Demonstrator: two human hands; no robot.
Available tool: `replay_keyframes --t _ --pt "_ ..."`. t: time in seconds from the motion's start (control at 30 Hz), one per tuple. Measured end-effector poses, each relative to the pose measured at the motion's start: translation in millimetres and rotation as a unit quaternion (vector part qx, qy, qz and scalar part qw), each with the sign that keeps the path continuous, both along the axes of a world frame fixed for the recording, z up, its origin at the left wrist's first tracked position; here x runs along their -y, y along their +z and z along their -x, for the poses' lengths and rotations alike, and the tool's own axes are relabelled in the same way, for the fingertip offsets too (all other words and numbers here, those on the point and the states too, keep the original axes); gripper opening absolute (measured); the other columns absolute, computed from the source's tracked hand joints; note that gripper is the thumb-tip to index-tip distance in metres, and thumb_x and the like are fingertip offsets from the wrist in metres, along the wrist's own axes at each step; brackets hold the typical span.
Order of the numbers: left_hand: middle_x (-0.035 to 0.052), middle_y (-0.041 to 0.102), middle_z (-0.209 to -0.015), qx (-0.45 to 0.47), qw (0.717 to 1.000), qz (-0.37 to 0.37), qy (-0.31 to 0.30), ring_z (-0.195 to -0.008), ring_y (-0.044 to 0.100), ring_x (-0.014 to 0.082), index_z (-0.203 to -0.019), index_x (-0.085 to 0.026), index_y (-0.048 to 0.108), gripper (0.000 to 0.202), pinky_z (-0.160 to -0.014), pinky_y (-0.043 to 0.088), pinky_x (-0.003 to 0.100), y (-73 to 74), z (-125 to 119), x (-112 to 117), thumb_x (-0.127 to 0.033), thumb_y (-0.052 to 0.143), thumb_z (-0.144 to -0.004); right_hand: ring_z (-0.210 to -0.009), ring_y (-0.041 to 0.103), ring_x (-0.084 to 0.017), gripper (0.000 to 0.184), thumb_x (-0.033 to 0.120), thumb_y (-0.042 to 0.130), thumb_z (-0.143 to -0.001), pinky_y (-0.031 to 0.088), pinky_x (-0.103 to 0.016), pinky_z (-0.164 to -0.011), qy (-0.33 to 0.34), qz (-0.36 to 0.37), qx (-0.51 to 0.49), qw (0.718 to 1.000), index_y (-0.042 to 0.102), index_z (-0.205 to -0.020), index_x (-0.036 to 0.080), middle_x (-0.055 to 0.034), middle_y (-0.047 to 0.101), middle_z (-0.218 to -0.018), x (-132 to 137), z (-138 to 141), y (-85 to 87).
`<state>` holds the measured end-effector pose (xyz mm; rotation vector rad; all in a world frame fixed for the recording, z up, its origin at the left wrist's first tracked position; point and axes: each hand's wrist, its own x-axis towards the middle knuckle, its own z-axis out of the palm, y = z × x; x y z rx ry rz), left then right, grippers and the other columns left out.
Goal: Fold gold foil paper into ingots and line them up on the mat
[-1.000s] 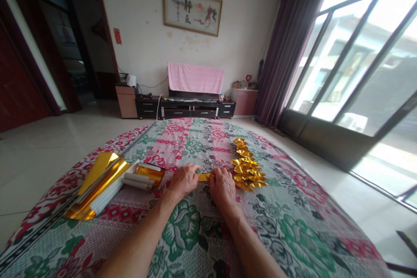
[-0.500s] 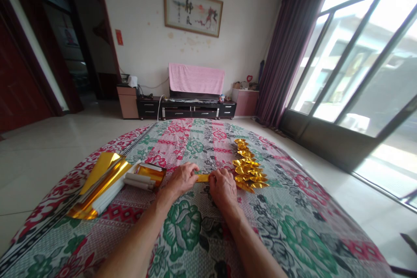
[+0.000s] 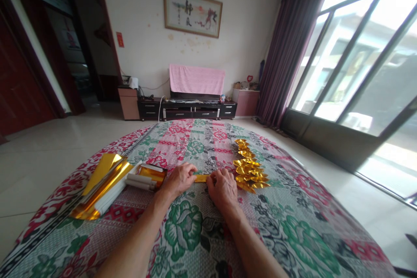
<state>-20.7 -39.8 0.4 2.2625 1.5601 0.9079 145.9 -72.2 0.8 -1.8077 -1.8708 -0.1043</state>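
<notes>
My left hand (image 3: 179, 179) and my right hand (image 3: 223, 187) rest knuckles up on a flowered cloth (image 3: 195, 230), fingers curled, pinching a small strip of gold foil paper (image 3: 201, 178) between them. Only the middle of the strip shows between the two hands. Just right of my right hand lies a row of folded gold foil pieces (image 3: 248, 166), running away from me. To the left of my left hand lies a stack of gold foil sheets (image 3: 101, 182) and some rolled white-backed sheets (image 3: 143, 179).
The flowered cloth covers a round table. Beyond it stand a low black TV cabinet (image 3: 192, 108) with a pink cloth over the screen, a tiled floor, a dark doorway at left and large glass doors with a purple curtain (image 3: 286, 47) at right.
Both hands stay on the gold strip; the fingers have shifted slightly along it. The view has tilted a little.
</notes>
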Motion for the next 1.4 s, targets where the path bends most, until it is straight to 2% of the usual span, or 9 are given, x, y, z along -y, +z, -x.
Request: replay_keyframes --t 0.37,0.5,0.7,0.8,0.9,1.1,1.4 --pt "-0.0002 0.061 -0.075 -0.026 0.999 0.003 0.029 -0.068 0.054 0.0109 -0.079 -0.019 0.064 0.013 -0.066 0.040 0.021 -1.2 4 -3 -0.018 0.056 -0.068 -0.081 0.045 -0.018 0.018 0.036 0.050 -0.080 0.029 -0.027 -0.068 -0.009 -0.005 0.005 1.000 0.061 -0.078 0.022 -0.0046 0.054 -0.086 -4 1 -6.0" --pt "-0.0011 0.062 -0.069 0.002 0.998 0.026 0.054 -0.065 0.054 0.0105 -0.082 -0.019 0.066 0.017 -0.064 0.040 0.020 -4.1 7 -7 -0.018 0.052 -0.071 -0.081 0.045 -0.019 0.017 0.036 0.051 -0.079 0.029 -0.028 -0.068 -0.012 -0.002 0.004 1.000 0.061 -0.078 0.022 -0.0046 0.054 -0.086 -4 2 -6.9" --pt "-0.0003 0.065 -0.071 0.033 0.993 0.057 0.096 -0.069 0.058 0.0117 -0.086 -0.021 0.065 0.019 -0.066 0.040 0.021 3.1 2 -3 -0.029 0.050 -0.078 -0.083 0.046 -0.019 0.018 0.036 0.051 -0.080 0.030 -0.028 -0.069 -0.013 0.004 0.006 1.000 0.061 -0.079 0.021 -0.0053 0.055 -0.087 -4 3 -5.4" --pt "0.0014 0.065 -0.074 -0.018 0.993 0.056 0.106 -0.071 0.059 0.0140 -0.094 -0.022 0.063 0.030 -0.065 0.040 0.022 7.9 -8 5 -0.044 0.052 -0.077 -0.083 0.046 -0.019 0.019 0.036 0.050 -0.080 0.030 -0.028 -0.069 -0.014 0.007 0.004 1.000 0.061 -0.079 0.021 -0.0054 0.055 -0.087 -3 3 -5.2" --pt "0.0049 0.064 -0.087 -0.084 0.989 0.019 0.122 -0.080 0.059 0.0177 -0.102 -0.021 0.060 0.037 -0.068 0.040 0.025 7.5 -16 10 -0.045 0.056 -0.073 -0.082 0.046 -0.019 0.018 0.036 0.051 -0.080 0.029 -0.028 -0.068 -0.013 0.007 0.000 1.000 0.061 -0.079 0.021 -0.0054 0.055 -0.087 -2 3 -4.2" --pt "0.0055 0.062 -0.094 -0.117 0.987 0.036 0.103 -0.082 0.058 0.0174 -0.111 -0.021 0.055 0.044 -0.071 0.041 0.025 7.4 -14 11 -0.042 0.058 -0.073 -0.082 0.046 -0.019 0.017 0.034 0.051 -0.080 0.029 -0.027 -0.068 -0.011 0.008 -0.004 1.000 0.061 -0.078 0.020 -0.0053 0.055 -0.086 -2 3 -1.8" --pt "0.0038 0.062 -0.089 -0.120 0.988 0.061 0.069 -0.081 0.057 0.0166 -0.108 -0.024 0.058 0.038 -0.071 0.041 0.024 15.5 -7 13 -0.040 0.057 -0.074 -0.081 0.047 -0.018 0.018 0.034 0.050 -0.081 0.030 -0.027 -0.069 -0.009 0.008 0.004 1.000 0.062 -0.079 0.020 -0.0051 0.055 -0.086 -2 2 -2.3"
